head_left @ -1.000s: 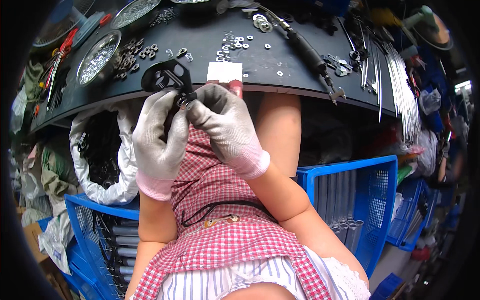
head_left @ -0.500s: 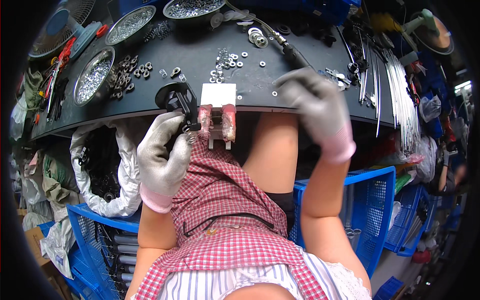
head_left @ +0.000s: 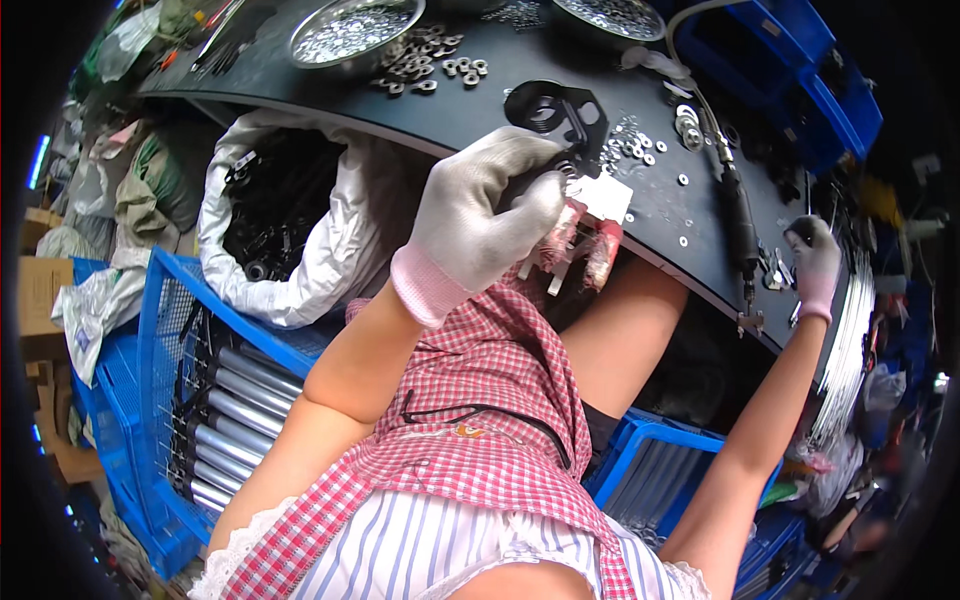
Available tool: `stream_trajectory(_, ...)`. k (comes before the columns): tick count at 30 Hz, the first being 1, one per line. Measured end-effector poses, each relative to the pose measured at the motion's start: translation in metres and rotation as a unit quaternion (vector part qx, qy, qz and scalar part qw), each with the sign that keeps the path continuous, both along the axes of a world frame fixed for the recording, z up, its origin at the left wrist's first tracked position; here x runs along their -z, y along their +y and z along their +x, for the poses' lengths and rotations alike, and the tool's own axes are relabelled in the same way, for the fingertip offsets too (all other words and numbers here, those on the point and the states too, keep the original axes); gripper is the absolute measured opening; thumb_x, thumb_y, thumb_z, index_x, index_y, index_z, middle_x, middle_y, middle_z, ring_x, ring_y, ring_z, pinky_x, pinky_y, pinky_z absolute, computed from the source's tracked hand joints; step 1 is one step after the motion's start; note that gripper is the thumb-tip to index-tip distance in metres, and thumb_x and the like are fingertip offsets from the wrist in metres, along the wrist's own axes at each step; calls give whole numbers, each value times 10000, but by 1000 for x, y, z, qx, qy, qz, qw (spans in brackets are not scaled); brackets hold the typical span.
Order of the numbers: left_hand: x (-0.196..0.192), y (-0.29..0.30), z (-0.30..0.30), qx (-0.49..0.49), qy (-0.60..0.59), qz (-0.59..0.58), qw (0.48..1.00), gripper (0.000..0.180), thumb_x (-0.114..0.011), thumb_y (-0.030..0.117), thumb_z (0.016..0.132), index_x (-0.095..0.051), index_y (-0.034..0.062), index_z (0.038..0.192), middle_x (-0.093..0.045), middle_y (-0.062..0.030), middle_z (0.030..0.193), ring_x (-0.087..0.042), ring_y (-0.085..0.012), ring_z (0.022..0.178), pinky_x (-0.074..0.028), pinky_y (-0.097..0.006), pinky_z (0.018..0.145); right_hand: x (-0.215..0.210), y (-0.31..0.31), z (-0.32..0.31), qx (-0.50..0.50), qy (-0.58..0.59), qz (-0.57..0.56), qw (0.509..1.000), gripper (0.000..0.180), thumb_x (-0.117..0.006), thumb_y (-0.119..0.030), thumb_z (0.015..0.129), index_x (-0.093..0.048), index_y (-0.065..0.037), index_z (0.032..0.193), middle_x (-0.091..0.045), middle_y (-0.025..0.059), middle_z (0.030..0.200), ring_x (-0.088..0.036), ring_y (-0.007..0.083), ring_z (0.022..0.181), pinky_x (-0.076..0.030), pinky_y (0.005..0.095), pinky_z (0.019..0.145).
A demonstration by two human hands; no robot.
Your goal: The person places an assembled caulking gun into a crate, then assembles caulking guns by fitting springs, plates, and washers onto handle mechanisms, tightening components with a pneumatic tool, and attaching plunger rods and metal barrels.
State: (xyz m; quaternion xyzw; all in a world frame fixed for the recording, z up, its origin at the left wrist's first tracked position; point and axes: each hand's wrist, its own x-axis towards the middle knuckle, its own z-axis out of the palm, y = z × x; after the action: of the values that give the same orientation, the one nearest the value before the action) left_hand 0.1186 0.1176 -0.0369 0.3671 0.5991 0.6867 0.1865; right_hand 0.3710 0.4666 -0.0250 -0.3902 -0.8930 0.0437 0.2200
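Note:
My left hand (head_left: 480, 220), in a grey-white glove with a pink cuff, grips a black bracket with a round cup-like end (head_left: 585, 125). A small coil spring (head_left: 567, 168) shows by its thumb. Just beside the bracket, at the table edge, is a white block fixture (head_left: 606, 197) with two red-wrapped legs (head_left: 602, 255). Far to the right, my gloved right hand (head_left: 816, 262) is at the tabletop, among thin rods and small metal pieces (head_left: 776, 272). Its fingers are curled in, and what they hold is hidden.
A black pneumatic screwdriver (head_left: 738, 215) with a hose lies between my hands. Washers (head_left: 640, 145), nuts (head_left: 425, 65) and a metal bowl (head_left: 355, 35) of small parts are on the table. A white sack (head_left: 345, 250) and blue crates (head_left: 165, 330) stand below; long rods (head_left: 850, 340) hang over the right edge.
My right hand has moved from above the table edge out to the far right. The view has turned, and my left hand still grips the black bracket by the fixture.

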Motion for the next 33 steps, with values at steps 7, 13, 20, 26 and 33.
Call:
stream_trajectory(7,3,-5,-1,20,-114,45,992,186,-572,69,896,-642,-5,1051,-586,43,729,-406,28,489,-298,-157,433,-1,-252,-123,-249,405,-602,641,361,-706,-145,848,-528,-37,1142,-577,-8,797,-509,41,615,-391,163,533)
stream_trajectory(13,10,-15,-7,-16,-89,14,996,223,-611,87,860,-639,-65,1020,-655,-48,893,-580,-50,800,-483,-206,708,4,-287,-157,-275,458,-645,546,889,-702,-132,835,-119,-58,1502,-558,26,783,-478,54,554,-386,176,500)
stream_trajectory(20,17,-18,-9,-57,-47,34,997,191,-607,66,858,-654,-50,1003,-653,-62,917,-572,-52,798,-480,-216,692,16,-302,-168,-246,517,-657,491,799,-618,-88,886,-113,-53,1504,-573,21,817,-488,35,622,-395,167,557)
stream_trajectory(26,27,-15,-6,-10,-140,101,985,210,-553,99,947,-610,-42,1093,-661,-21,871,-597,-55,748,-482,-184,666,19,-305,-184,-254,532,-522,616,739,-574,-35,920,-117,-41,1500,-538,-29,715,-457,23,632,-366,166,580)
stream_trajectory(33,12,-28,-4,70,-263,108,956,233,-556,161,960,-611,-17,1099,-604,24,720,-502,2,548,-387,-149,482,8,-304,-183,-337,521,-512,594,763,-607,-81,912,-123,-48,1500,-546,-14,726,-488,36,647,-376,172,595)
